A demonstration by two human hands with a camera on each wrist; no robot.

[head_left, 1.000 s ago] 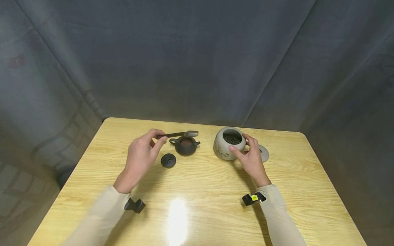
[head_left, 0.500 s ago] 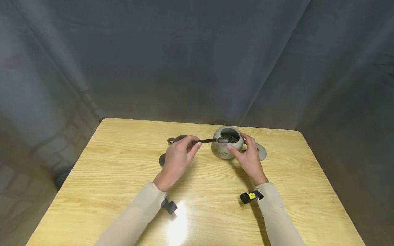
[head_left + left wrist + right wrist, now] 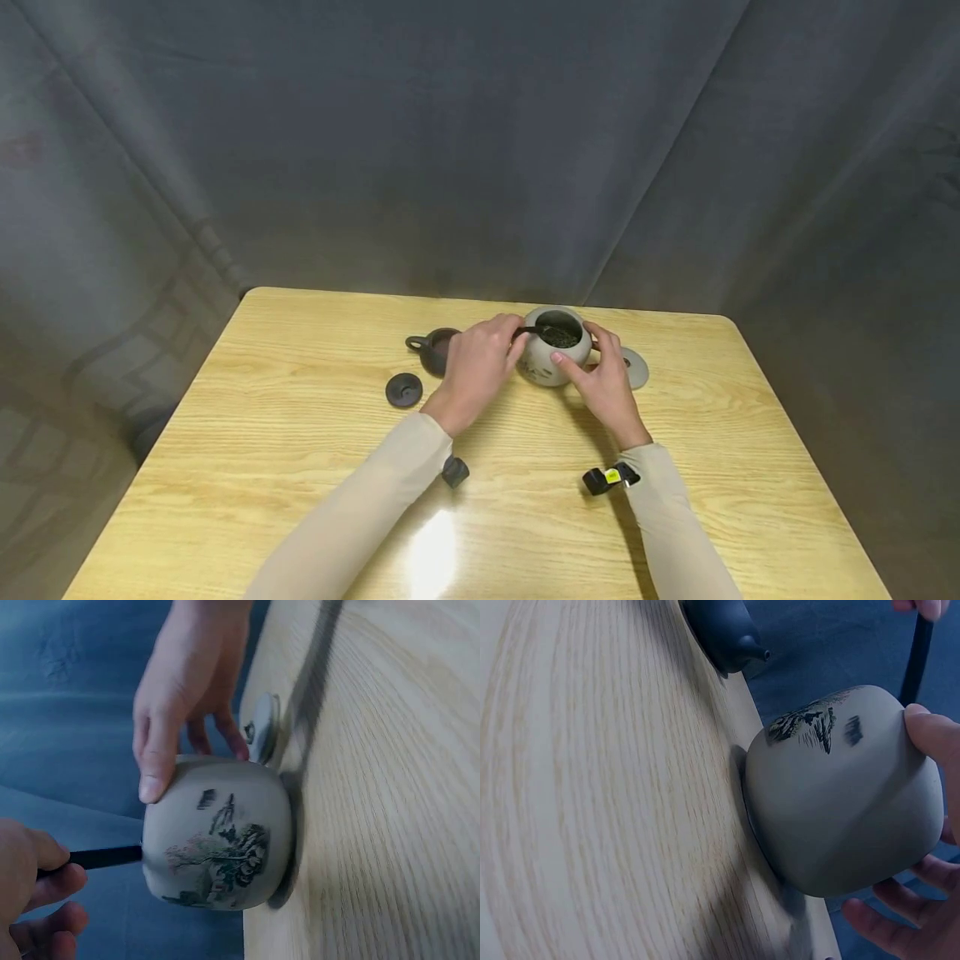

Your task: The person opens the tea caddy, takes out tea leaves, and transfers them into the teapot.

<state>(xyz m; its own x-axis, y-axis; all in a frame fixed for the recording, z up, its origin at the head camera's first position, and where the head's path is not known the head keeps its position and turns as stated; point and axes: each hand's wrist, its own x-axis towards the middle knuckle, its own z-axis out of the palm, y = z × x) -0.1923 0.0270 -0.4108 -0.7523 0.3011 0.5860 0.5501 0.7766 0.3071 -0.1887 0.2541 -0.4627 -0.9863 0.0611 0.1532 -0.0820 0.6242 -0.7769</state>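
My left hand [image 3: 477, 364] pinches the dark handle of a tea scoop [image 3: 105, 857] between thumb and fingers. The scoop's head end dips into the mouth of a round grey tea jar [image 3: 542, 372], hidden behind the rim in both wrist views. Dark tea leaves [image 3: 560, 337] show inside the jar, which has a landscape painted on its side. With the thumb at the rim and the fingers around the far side, my right hand [image 3: 609, 385] holds the jar at the table.
Left of the jar stands a small dark teapot [image 3: 432, 357], uncovered and partly hidden by my left hand. Its round lid [image 3: 404, 390] lies in front of it. The jar's grey lid [image 3: 638, 369] lies right of the jar. A grey curtain [image 3: 450, 167] hangs behind the wooden table [image 3: 285, 400].
My left hand has carried the scoop rightward from over the teapot to the jar, and the scoop's head has gone into it. The right hand keeps its hold on the jar.
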